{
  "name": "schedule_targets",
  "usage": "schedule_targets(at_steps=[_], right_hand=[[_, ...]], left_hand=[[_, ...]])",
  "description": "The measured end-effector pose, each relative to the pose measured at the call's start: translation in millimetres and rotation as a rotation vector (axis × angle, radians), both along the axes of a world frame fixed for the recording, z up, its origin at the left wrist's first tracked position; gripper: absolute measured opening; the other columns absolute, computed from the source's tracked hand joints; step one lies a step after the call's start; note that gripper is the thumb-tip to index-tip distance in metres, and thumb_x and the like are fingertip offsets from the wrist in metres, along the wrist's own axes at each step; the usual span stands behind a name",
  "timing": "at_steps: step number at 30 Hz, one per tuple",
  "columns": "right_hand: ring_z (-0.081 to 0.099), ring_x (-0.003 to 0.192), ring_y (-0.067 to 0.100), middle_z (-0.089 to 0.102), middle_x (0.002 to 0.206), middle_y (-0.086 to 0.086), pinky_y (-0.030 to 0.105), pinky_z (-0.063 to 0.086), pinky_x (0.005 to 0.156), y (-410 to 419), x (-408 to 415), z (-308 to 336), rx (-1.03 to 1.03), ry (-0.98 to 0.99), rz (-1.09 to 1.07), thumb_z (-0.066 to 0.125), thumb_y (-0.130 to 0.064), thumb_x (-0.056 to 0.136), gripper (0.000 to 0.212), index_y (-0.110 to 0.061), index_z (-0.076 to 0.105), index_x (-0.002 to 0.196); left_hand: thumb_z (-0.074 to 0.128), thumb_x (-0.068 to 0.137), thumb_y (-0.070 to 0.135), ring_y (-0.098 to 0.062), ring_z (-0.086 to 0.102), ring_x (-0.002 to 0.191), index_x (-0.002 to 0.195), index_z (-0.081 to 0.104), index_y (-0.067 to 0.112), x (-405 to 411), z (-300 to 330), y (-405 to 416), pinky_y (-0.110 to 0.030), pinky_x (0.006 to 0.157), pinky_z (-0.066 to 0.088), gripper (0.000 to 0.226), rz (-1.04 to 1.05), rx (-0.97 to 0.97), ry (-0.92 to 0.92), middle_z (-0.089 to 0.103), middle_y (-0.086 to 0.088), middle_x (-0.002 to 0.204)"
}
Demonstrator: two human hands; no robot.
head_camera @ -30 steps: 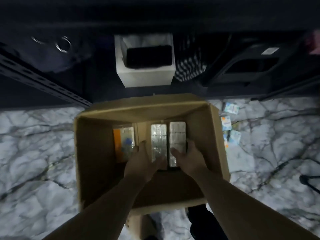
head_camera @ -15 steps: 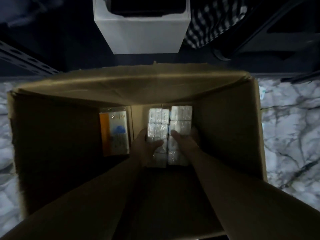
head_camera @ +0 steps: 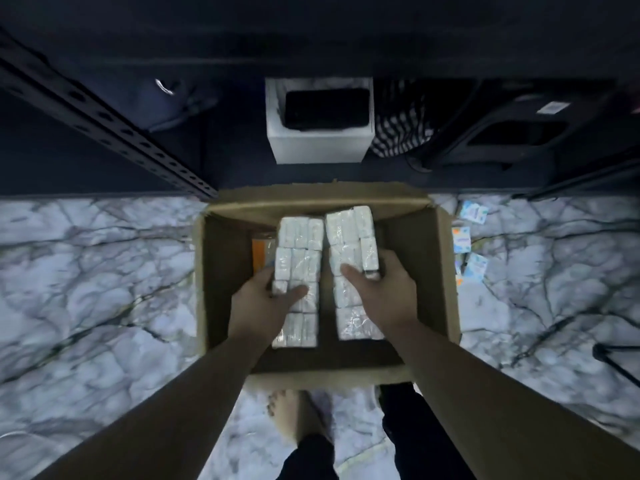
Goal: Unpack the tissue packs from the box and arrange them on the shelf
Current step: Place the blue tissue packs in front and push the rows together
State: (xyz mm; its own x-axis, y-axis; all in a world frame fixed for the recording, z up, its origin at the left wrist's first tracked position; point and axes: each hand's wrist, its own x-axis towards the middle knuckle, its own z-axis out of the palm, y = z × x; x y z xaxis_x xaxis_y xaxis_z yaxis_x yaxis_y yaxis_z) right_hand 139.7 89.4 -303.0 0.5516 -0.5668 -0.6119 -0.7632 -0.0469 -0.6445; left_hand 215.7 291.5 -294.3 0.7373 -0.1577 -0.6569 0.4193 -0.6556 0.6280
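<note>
Both hands are down in the cardboard box (head_camera: 446, 271) on the marble floor (head_camera: 86, 271). The left hand (head_camera: 258, 306) grips a long wrapped tissue bundle (head_camera: 299, 244), thumb curled over its top, and the right hand (head_camera: 384, 296) holds a second bundle (head_camera: 349, 233) the same way (both bundles side by side). The dark shelf (head_camera: 104, 116) sits just beyond the box.

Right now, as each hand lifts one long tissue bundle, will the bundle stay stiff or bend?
The left bundle is probably light: the left hand grips it alone. It may sag, since seams divide it into small packs. Its glossy wrap looks slippery, so the right hand should hold the right bundle firmly.
</note>
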Motion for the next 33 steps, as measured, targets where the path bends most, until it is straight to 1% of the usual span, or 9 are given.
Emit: schedule_targets(at_steps=[3,7,9,13,19,23,26,29,33], right_hand=[[0.067,0.075,-0.010,0.074,0.083,-0.018,0.012,0.050,0.068,8,-5,64,0.026,-0.076,-0.051,0.090,-0.048,0.075,0.039,-0.033,0.068,0.103],[0.074,0.088,0.003,0.077,0.096,-0.017,0.033,0.061,0.083,13,-8,159,0.050,-0.186,-0.058,0.092,-0.048,0.073,0.048,-0.033,0.070,0.113],[0.074,0.092,0.006,0.078,0.100,-0.015,0.032,0.062,0.084,11,-9,217,0.061,-0.240,-0.056,0.093,-0.041,0.075,0.049,-0.029,0.070,0.117],[0.075,0.096,0.007,0.077,0.105,-0.015,0.038,0.062,0.087,11,-8,339,0.073,-0.352,-0.058,0.093,-0.038,0.076,0.046,-0.034,0.069,0.115],[0.073,0.099,0.001,0.075,0.111,-0.018,0.029,0.061,0.083,10,-12,483,0.083,-0.525,-0.096,0.092,-0.030,0.076,0.060,-0.028,0.064,0.128],[0.076,0.099,0.008,0.078,0.111,-0.012,0.025,0.062,0.075,-3,-17,539,0.142,-0.568,-0.056,0.087,-0.024,0.082,0.047,-0.024,0.069,0.125],[0.078,0.091,0.012,0.080,0.102,-0.009,0.022,0.061,0.067,-19,-16,571,0.191,-0.600,-0.032,0.084,-0.019,0.084,0.031,-0.021,0.075,0.114],[0.078,0.093,0.017,0.080,0.105,-0.004,0.029,0.063,0.070,-39,-10,595,0.227,-0.646,-0.011,0.085,-0.022,0.079,0.040,-0.019,0.072,0.116],[0.078,0.094,0.019,0.079,0.108,-0.003,0.039,0.063,0.073,-67,5,624,0.280,-0.736,0.014,0.083,-0.032,0.067,0.055,-0.022,0.066,0.118]], left_hand=[[0.085,0.085,0.031,0.004,0.073,0.082,0.121,0.072,0.039,-2,74,9,-0.012,0.071,0.054,0.039,0.049,-0.078,-0.057,0.079,0.020,0.094],[0.086,0.085,0.032,-0.002,0.075,0.086,0.116,0.070,0.044,-4,176,21,-0.019,0.077,0.058,0.037,0.087,-0.194,-0.088,0.079,0.020,0.096],[0.086,0.084,0.031,-0.006,0.076,0.089,0.125,0.071,0.037,-7,233,24,-0.029,0.083,0.060,0.044,0.100,-0.243,-0.102,0.080,0.017,0.100],[0.084,0.087,0.019,-0.009,0.076,0.097,0.127,0.071,0.028,-12,344,31,-0.024,0.081,0.060,0.043,0.124,-0.356,-0.149,0.080,0.011,0.107],[0.083,0.084,0.029,-0.012,0.073,0.110,0.136,0.062,0.030,-23,467,33,-0.038,0.089,0.062,0.056,0.132,-0.477,-0.230,0.076,0.012,0.121],[0.082,0.080,0.024,-0.016,0.072,0.117,0.148,0.048,0.023,-23,519,19,-0.040,0.090,0.063,0.076,0.167,-0.615,-0.212,0.072,0.005,0.130],[0.077,0.082,0.025,-0.026,0.072,0.116,0.140,0.058,0.019,-18,553,4,-0.048,0.090,0.062,0.062,0.147,-0.715,-0.122,0.074,-0.002,0.128],[0.081,0.086,0.033,-0.034,0.073,0.113,0.133,0.064,0.014,-11,579,-16,-0.053,0.090,0.061,0.053,0.114,-0.788,-0.069,0.075,-0.011,0.125],[0.073,0.091,0.039,-0.030,0.074,0.112,0.136,0.061,0.020,0,616,-52,-0.047,0.085,0.063,0.051,0.169,-0.832,-0.059,0.076,-0.008,0.123]])
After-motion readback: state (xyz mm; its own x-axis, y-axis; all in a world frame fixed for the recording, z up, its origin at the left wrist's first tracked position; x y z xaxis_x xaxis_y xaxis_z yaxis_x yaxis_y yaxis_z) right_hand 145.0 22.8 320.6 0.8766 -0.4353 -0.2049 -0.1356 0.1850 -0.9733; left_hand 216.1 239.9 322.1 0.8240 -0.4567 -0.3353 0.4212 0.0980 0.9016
